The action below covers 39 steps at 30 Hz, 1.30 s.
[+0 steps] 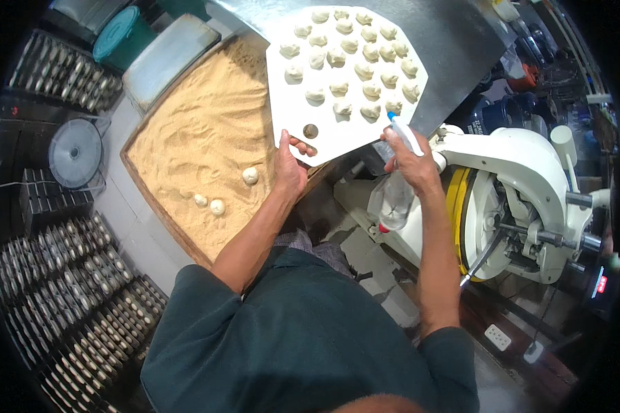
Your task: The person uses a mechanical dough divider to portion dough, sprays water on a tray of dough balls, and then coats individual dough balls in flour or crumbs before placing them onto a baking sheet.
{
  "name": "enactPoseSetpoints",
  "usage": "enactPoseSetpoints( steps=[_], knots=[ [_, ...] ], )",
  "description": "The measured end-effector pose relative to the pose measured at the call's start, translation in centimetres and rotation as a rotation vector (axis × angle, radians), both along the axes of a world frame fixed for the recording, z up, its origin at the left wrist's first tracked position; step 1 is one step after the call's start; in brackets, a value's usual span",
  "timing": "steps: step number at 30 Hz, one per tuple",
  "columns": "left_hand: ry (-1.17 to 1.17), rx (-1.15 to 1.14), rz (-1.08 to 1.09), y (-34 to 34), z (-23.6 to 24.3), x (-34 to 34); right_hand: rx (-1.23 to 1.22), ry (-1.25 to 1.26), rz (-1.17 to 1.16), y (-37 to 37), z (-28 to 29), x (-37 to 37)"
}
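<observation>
From my remote feed, I see the left hand (293,163) clamped on a white many-sided board (287,103), upper centre of the frame — pale dough lumps (364,71) dot it — and the right hand (415,164) wrapped around a clear plastic spray bottle (396,201) (blue-tipped nozzle (393,116)), right of centre.

white board (289,113) bearing dough lumps (349,45); clear spray bottle (397,198) near its edge.

- Machine (523,165): white, yellow-rimmed, right side.
- Bucket (117,36): green, lidded, upper left.
- Fan (76,153): round, left side, below the bucket.
- Trays (69,289): dark, ranged in rows, lower left.
- Socket (497,337): white, lower right.
</observation>
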<state>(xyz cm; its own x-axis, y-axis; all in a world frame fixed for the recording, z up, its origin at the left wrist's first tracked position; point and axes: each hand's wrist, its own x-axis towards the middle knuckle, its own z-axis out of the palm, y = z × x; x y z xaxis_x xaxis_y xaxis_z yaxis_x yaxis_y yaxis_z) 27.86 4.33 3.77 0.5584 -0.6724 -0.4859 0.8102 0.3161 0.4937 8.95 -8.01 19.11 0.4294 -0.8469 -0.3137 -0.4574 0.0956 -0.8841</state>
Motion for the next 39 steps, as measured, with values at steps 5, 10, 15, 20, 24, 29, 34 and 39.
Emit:
enactPoseSetpoints(
  steps=[5, 10, 15, 20, 24, 29, 34, 39],
  knots=[
    [0.181, 0.121, 0.005, 0.9, 1.3, 2.6, -0.059, 0.195, -0.021, -4.6, 1.3, 1.4],
    [0.143, 0.152, 0.056, 3.8, 1.7, 9.4, -0.147, 0.099, -0.056, -12.8, 2.2, 1.5],
    [0.038, 0.267, 0.095, 6.2, 1.3, 12.8, -0.304, 0.088, -0.062, -20.8, 3.4, 2.2],
    [-0.033, 0.263, 0.060, 7.0, 1.4, 12.9, -0.598, -0.204, -0.379, -29.7, 1.5, 1.1],
    [-0.105, 0.459, -0.075, 7.9, 1.2, 11.1, -0.656, -0.353, -0.622, -33.4, -1.6, -0.7],
    [-0.196, 0.404, -0.562, 10.5, 0.0, 7.8, -0.745, -0.237, -0.581, -33.4, -2.9, -1.4],
    [-0.222, 0.351, -0.851, 10.6, 0.4, 3.0, -0.466, 0.032, -0.466, -13.1, -6.3, -1.0],
    [-0.439, 0.198, -1.079, 9.3, -0.7, 1.0, 0.420, -0.013, -0.613, 12.9, -11.4, -2.2]
  ],
)
